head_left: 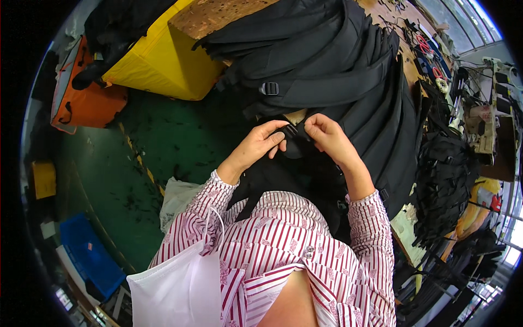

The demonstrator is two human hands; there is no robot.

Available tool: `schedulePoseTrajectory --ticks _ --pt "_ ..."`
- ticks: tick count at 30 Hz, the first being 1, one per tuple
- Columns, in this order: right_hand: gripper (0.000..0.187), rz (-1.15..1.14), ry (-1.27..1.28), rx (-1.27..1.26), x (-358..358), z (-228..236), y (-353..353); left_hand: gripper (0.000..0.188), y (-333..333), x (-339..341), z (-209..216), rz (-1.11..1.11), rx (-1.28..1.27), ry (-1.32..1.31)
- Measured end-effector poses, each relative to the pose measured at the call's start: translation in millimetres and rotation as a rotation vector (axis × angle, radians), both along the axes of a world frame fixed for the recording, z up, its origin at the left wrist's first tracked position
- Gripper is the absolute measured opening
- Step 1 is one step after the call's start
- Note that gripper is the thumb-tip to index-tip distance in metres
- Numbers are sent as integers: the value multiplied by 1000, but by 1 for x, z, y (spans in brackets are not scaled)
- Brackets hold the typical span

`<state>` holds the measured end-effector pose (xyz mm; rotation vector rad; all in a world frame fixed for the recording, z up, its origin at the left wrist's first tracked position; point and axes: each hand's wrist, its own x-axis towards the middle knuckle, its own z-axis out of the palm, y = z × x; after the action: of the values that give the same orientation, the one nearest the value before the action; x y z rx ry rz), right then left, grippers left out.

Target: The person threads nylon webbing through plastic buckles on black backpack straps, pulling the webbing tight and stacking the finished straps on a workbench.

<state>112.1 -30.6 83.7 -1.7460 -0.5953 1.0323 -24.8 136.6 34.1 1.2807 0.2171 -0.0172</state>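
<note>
In front of my waist, my left hand (262,143) pinches a small black plastic buckle (292,129) on a black padded strap piece (295,148). Close by on the right, my right hand (327,136) has thumb and fingers pressed together on what looks like black webbing; its end is hidden by the fingers. Just beyond both hands lies a large pile of black padded shoulder straps (348,82). One strap in the pile carries its own adjuster buckle (269,88). More black material hangs over my lap below the hands.
A yellow bin (163,60) and an orange bag (90,90) stand at the far left on the green floor (103,163). A blue crate (91,253) sits at lower left. On the right are bundled black straps (447,180) and a cluttered bench with red-handled scissors (424,44). A white mask (174,283) hangs near me.
</note>
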Motion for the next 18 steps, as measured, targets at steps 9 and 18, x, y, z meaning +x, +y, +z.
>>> schedulePoseTrajectory --ticks 9,18 --pt "15 -79 300 56 4 -11 2 32 -3 3 8 -33 -148 5" --pt "16 -80 378 60 4 -11 1 26 -1 7 1 -97 -143 8"
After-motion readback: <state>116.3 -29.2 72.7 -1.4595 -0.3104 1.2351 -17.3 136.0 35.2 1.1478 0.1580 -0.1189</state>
